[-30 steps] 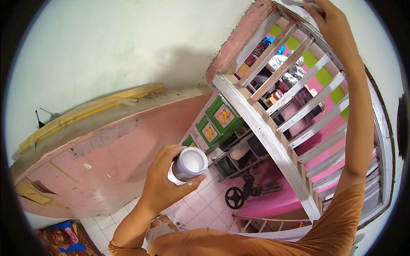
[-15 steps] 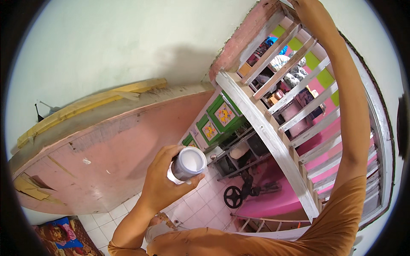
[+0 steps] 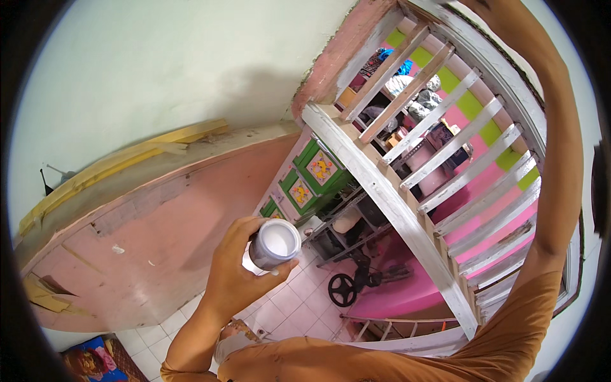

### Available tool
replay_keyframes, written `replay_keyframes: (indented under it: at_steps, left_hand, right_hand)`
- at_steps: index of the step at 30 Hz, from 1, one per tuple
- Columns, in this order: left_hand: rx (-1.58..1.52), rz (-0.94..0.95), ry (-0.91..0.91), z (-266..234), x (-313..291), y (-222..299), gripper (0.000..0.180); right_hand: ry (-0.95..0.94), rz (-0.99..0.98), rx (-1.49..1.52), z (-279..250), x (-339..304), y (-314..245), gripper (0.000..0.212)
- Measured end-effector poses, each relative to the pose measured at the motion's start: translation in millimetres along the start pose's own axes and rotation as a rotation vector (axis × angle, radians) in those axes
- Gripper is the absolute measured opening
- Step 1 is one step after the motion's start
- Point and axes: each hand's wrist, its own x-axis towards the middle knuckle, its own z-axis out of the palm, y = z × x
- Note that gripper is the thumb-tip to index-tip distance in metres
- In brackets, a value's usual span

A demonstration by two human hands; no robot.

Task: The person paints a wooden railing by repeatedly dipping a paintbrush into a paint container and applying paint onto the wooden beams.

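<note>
White slatted frame (image 3: pixel 394 215) crossed by a raised right arm, an open container (image 3: pixel 273 245) held beside it.
The pink partition (image 3: pixel 172 242) spans the left. Behind the frame's slats, clutter shows only in strips, much of it hard to make out; the right forearm covers part of the frame's far side. The green cabinet (image 3: pixel 310 180) is partly hidden below the beam. The right hand (image 3: pixel 499 14) is cut off at the upper edge, so its grip cannot be told. The left hand (image 3: pixel 237 270) clamps the container, thumb and fingers around its side, white contents (image 3: pixel 278 240) showing inside.
</note>
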Motion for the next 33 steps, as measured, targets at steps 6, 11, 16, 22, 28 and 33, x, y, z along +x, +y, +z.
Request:
replay_keyframes:
  at_steps: [6, 11, 16, 22, 28, 33]
  left_hand:
    - [0.022, -0.001, 0.006, 1.5, -0.5, 2.6, 0.059]
    - [0.022, -0.007, -0.009, 3.1, -0.3, -0.8, 0.059]
    - [-0.008, -0.010, -0.019, 5.7, -2.1, -1.0, 0.058]
    - [0.044, -0.028, -0.017, 5.4, -3.4, 3.4, 0.058]
    - [0.000, -0.009, -0.022, 8.1, -1.8, -0.1, 0.058]
    - [0.041, -0.020, -0.019, 9.6, -2.1, 1.3, 0.058]
  right_hand:
    - [0.195, -0.245, 0.134, 48.3, 21.4, 33.2, 0.022]
    - [0.031, -0.029, 0.018, 7.2, -24.6, 8.0, 0.023]
    - [0.158, -0.162, 0.053, 14.1, -15.9, 9.2, 0.021]
    - [0.067, -0.203, 0.084, 45.4, 7.6, 32.0, 0.023]
    - [0.143, -0.024, 0.001, 5.0, -29.6, 3.1, 0.025]
    - [0.308, -0.202, 0.092, 46.0, 0.4, 7.9, 0.026]
